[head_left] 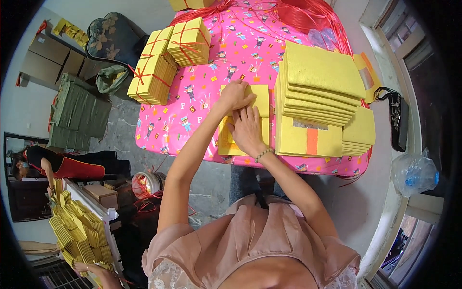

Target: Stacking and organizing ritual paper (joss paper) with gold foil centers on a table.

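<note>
On the table before me lies a yellow paper piece [260,99], its lower part [225,139] showing an orange-yellow patch. Across its upper part rests my left hand [234,98], pressing down with fingers partly bent and partly hidden. My right hand [247,130] lies just below, fingers spread on the paper and nearly touching the left; a beaded bracelet circles its wrist. Neither hand appears to grip anything. Right of them stands a tall stack of folded yellow paper pieces [320,70], over a lower one with an orange strip [312,142].
Yellow bundles [153,77] tied with red string stand at the table's left. Red plastic string [301,17] piles at the far edge of the pink patterned cloth [187,123]. A clear bag [414,176] hangs right. At left, another person [62,164] works by a yellow heap [79,231].
</note>
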{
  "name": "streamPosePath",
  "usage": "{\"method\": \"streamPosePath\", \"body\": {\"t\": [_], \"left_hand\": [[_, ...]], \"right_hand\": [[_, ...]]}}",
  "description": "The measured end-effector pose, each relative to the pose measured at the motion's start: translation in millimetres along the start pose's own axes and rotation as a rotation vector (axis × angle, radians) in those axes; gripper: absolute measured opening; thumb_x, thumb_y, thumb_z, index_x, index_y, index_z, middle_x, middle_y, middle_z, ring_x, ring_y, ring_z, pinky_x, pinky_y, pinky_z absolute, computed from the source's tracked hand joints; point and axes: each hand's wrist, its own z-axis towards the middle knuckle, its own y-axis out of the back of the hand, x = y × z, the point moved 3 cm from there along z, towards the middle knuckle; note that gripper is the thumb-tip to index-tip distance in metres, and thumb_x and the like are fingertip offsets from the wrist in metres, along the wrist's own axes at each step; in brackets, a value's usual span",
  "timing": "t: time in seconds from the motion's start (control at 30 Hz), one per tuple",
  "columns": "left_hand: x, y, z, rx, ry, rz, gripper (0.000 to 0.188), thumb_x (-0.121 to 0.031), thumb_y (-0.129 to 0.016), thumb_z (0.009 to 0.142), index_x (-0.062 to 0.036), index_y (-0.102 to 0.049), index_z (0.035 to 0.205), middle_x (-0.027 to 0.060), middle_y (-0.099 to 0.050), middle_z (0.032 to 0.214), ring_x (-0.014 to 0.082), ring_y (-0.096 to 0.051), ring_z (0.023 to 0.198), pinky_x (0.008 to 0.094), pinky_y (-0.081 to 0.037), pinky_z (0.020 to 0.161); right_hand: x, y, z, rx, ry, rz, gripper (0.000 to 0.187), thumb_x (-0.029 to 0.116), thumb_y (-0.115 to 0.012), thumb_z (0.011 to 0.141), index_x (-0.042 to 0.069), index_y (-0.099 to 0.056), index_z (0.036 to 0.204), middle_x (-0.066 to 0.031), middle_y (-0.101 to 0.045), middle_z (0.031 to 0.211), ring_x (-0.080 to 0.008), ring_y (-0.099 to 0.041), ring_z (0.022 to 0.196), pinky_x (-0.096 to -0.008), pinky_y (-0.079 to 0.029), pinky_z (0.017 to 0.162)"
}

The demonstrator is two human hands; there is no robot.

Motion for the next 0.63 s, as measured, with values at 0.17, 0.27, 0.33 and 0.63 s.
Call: {"method": "streamPosePath", "body": {"t": [0.17, 0.27, 0.33, 0.63], "left_hand": [[1, -4, -5, -0.019, 0.021, -0.014, 0.055, -0.043, -0.064, 0.086, 0.0032, -0.059, 0.115, 0.0228, -0.061, 0.106, 0.0396, -0.060, 0.101, 0.0466, -0.049, 0.088], [1, -12, -8, -0.059, 0.026, -0.034, 0.056, -0.043, -0.062, 0.087, 0.0028, -0.056, 0.118, 0.0232, -0.060, 0.110, 0.0389, -0.056, 0.107, 0.0469, -0.044, 0.096], [0, -17, -11, -0.072, 0.032, -0.048, 0.057, -0.044, -0.061, 0.087, 0.0025, -0.056, 0.119, 0.0237, -0.059, 0.115, 0.0383, -0.054, 0.112, 0.0473, -0.040, 0.101], [1, -25, -24, -0.245, 0.025, -0.208, 0.065, -0.044, -0.058, 0.089, -0.0009, -0.045, 0.136, 0.0242, -0.049, 0.137, 0.0403, -0.036, 0.136, 0.0477, -0.021, 0.117]], "right_hand": [[2, 1, -2, 0.023, 0.018, 0.054, 0.062, 0.036, -0.062, 0.089, -0.003, -0.047, 0.134, -0.0197, -0.046, 0.134, -0.0373, -0.033, 0.134, -0.0536, -0.018, 0.115], [1, 3, -3, 0.032, 0.032, 0.061, 0.066, 0.039, -0.062, 0.089, -0.005, -0.045, 0.135, -0.0218, -0.044, 0.138, -0.0382, -0.030, 0.136, -0.0538, -0.016, 0.116], [0, 2, -5, 0.075, 0.028, 0.073, 0.068, 0.040, -0.062, 0.088, -0.006, -0.044, 0.135, -0.0231, -0.043, 0.139, -0.0386, -0.029, 0.137, -0.0537, -0.014, 0.116], [-6, -9, -8, 0.256, 0.057, -0.018, 0.084, 0.051, -0.058, 0.088, -0.008, -0.034, 0.142, -0.0269, -0.037, 0.146, -0.0405, -0.021, 0.143, -0.0557, -0.009, 0.118]]}}
